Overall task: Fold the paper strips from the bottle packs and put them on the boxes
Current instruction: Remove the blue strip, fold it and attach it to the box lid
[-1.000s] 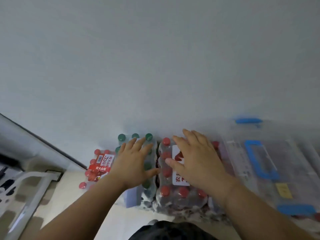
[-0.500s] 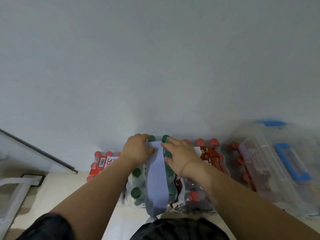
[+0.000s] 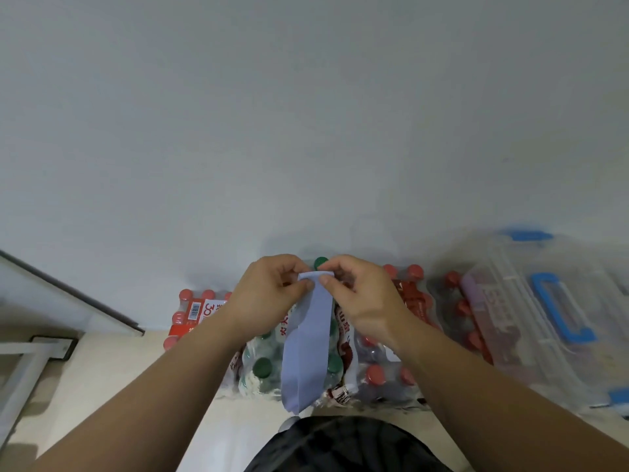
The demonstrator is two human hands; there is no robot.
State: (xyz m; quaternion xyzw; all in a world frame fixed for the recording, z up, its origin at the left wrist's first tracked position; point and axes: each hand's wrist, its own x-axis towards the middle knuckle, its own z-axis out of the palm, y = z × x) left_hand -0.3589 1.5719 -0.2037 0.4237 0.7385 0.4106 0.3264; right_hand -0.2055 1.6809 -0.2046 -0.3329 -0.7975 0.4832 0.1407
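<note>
Left hand [image 3: 269, 294] and right hand [image 3: 360, 294] pinch top corners of blue paper strip [image 3: 308, 338], lifted above green-capped bottle pack [image 3: 263, 364] on floor by wall. Strip hangs loose (lower end curling). Risk: uneven pinch skews fold; clear box [image 3: 531, 321] sits well to right.

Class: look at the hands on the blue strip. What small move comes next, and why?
Probably fold the top edge down toward the lower end. The left hand and right hand each pinch a top corner of the blue paper strip, which hangs long, not yet on the clear box.
</note>
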